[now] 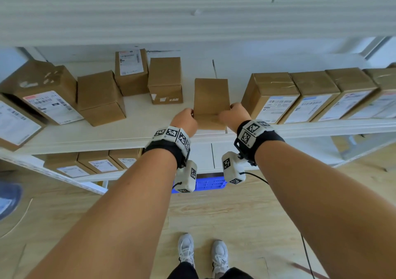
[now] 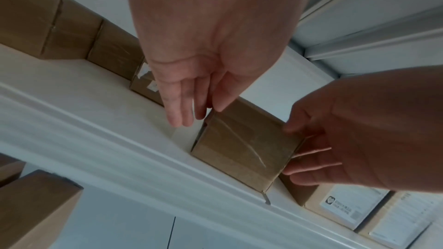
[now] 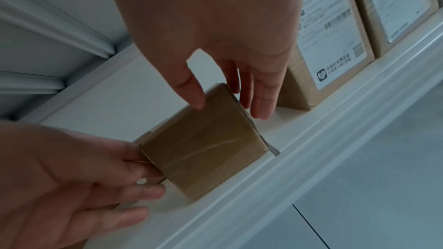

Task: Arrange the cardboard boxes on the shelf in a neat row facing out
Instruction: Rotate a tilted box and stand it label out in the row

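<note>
A plain brown cardboard box [image 1: 211, 98] stands near the front edge of the white shelf [image 1: 107, 137], its taped face [image 2: 242, 150] toward me. My left hand [image 1: 188, 115] holds its left front corner, thumb on the front edge and fingers [image 2: 182, 113] down the left side. At the right front corner my right hand [image 1: 230, 112] does the same, with its thumb on the face and its fingers [image 3: 261, 101] along the right side. The box [image 3: 203, 156] sits a small gap left of a row of boxes [image 1: 276, 105] with white labels facing out.
To the left, several boxes stand scattered at odd angles: a plain one [image 1: 100, 98], one further back [image 1: 165, 79], a labelled one [image 1: 130, 70] and a large one [image 1: 45, 92]. More boxes [image 1: 96, 163] line the lower shelf. A blue crate [image 1: 210, 183] lies on the floor below.
</note>
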